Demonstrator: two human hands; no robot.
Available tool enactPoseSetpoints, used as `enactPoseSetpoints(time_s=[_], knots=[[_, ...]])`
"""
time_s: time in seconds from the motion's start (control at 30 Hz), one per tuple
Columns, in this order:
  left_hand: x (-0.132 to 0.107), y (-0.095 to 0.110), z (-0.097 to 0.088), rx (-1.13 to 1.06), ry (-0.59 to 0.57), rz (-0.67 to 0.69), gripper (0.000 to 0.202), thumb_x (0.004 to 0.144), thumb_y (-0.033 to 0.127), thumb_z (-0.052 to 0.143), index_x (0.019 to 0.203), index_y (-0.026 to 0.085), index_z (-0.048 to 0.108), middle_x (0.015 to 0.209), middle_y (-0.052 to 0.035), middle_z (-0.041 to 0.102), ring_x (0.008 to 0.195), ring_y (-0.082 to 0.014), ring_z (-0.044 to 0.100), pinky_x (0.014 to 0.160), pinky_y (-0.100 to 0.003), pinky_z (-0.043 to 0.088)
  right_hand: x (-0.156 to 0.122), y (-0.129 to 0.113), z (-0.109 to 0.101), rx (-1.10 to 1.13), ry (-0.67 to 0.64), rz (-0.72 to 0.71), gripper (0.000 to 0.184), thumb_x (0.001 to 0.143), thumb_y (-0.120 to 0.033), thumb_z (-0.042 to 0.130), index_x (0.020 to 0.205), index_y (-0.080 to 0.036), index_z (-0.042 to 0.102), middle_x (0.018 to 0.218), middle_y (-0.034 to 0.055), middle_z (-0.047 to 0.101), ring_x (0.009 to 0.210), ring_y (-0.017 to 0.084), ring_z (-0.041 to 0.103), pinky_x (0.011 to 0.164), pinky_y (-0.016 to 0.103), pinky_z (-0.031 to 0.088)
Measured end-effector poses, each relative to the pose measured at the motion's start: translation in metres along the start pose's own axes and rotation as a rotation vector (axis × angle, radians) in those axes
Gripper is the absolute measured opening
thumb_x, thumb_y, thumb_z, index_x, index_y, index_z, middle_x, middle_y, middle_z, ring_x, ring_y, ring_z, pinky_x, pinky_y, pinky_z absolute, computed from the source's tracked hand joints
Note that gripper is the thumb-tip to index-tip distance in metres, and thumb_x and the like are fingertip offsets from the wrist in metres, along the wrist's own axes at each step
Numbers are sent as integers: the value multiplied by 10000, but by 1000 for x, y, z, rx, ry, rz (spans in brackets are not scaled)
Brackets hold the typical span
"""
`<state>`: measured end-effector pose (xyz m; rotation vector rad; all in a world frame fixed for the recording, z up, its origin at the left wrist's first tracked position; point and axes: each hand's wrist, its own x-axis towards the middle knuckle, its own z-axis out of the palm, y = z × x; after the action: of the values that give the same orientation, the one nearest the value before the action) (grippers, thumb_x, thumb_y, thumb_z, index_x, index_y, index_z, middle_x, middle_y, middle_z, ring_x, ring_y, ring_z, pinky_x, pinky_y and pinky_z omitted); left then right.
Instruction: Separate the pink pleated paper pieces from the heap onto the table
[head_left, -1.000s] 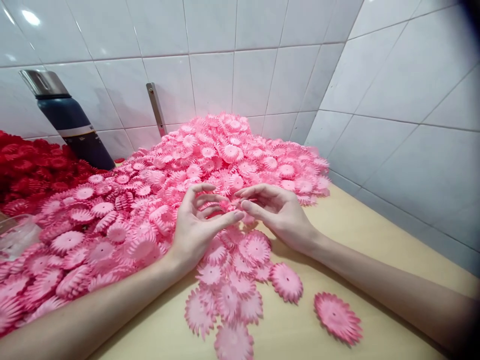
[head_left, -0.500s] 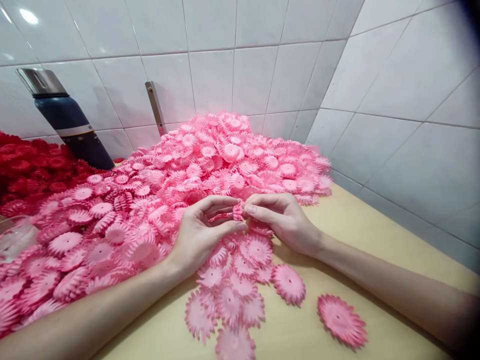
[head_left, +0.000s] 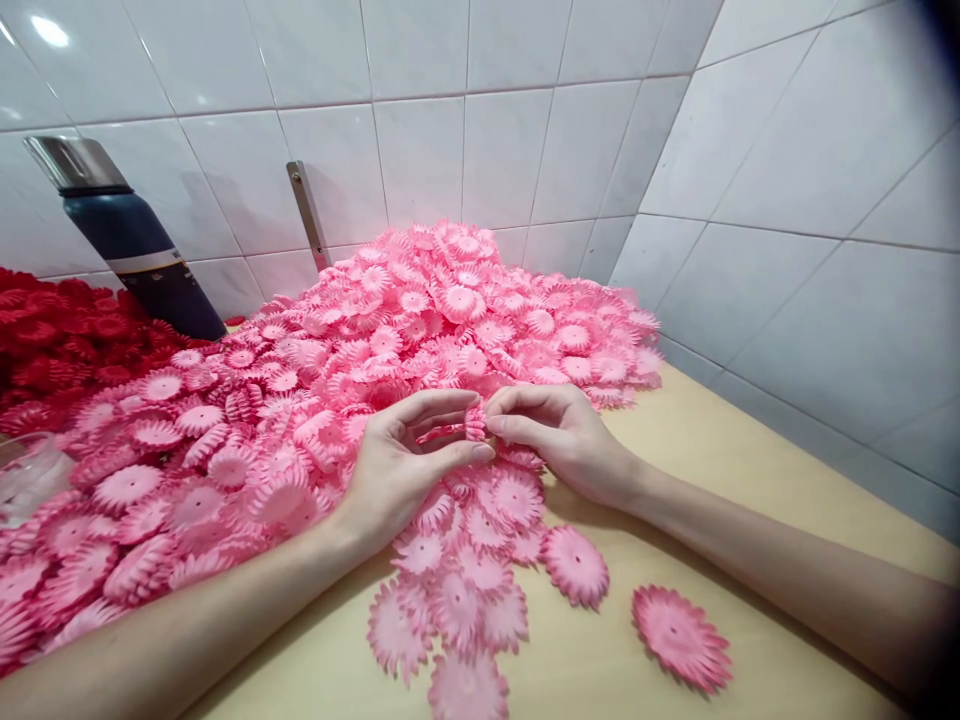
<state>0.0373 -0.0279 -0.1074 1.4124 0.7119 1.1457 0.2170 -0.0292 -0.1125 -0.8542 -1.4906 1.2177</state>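
A big heap of pink paper flower pieces [head_left: 420, 320] covers the pale wooden tabletop [head_left: 720, 470]. At its front edge my left hand [head_left: 397, 460] and my right hand [head_left: 559, 430] meet, both pinching one small stack of pink flower pieces [head_left: 474, 422] between thumbs and fingertips. The stack is held on edge just above the loose flowers. Several single pink flowers [head_left: 465, 575] lie flat below my hands, and one lies apart at the lower right [head_left: 679, 635].
A heap of red flower pieces [head_left: 67, 335] lies at the left. A dark blue flask with a steel cap [head_left: 127, 240] stands against the white tiled wall, beside a metal strip [head_left: 306, 215]. A clear plastic item [head_left: 26, 475] shows at the left edge.
A second ago both hands had fingers spread over the pile. They have since closed together on a small stack of pink flowers, and have hardly moved in the last half second.
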Motion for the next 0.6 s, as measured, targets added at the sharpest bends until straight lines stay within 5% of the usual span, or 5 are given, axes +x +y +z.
enactPoseSetpoints(time_s=[0.17,0.37,0.6], knots=[[2,3,2,148,72,56,211,734,189,748,938,158,707,954,-33,705,910,-144,654,832,-244,538,1,3,-1,8,-4,-1,111,806,-240,641,728,-161,646,668,8,633,622,126,586,604,257,462],[4,3,3,19,221,-21,186,735,218,741,869,160,626,876,4,641,783,-99,620,738,-213,528,0,1,-1,-87,13,-17,109,794,-241,643,719,-162,637,663,0,613,604,118,559,591,250,451],[1,1,1,36,110,-73,78,768,123,635,817,184,638,956,-2,651,839,-127,623,768,-254,516,0,-2,2,-48,-16,-13,109,796,-262,657,757,-161,649,700,13,631,643,131,582,615,265,475]])
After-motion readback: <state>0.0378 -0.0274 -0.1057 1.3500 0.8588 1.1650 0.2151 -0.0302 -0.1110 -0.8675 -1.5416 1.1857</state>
